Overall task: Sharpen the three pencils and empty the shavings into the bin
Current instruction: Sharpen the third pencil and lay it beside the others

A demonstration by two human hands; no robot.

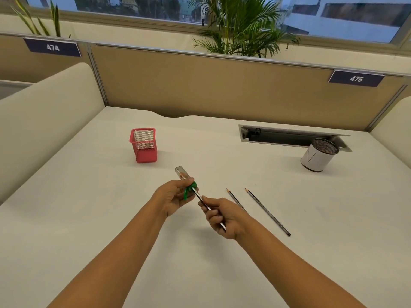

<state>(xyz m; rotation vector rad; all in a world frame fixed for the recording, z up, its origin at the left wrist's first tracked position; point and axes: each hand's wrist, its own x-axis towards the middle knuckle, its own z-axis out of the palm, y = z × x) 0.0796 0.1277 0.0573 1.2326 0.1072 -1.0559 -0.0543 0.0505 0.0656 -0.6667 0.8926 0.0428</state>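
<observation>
- Hands meet above the middle of the white desk (pixel 89 218).
- Left hand (pixel 172 196) has its fingers closed around a sharpener (pixel 186 181) with a clear case and a green end.
- Right hand (pixel 220 215) pinches a dark pencil (pixel 201 199), its tip pushed into the sharpener.
- Two more pencils (pixel 266 211) lie side by side just right of the hands, points facing away.
- Red mesh holder (pixel 143 145) stands beyond on the left; a white mesh-lined cup (pixel 318 155) stands far right.
</observation>
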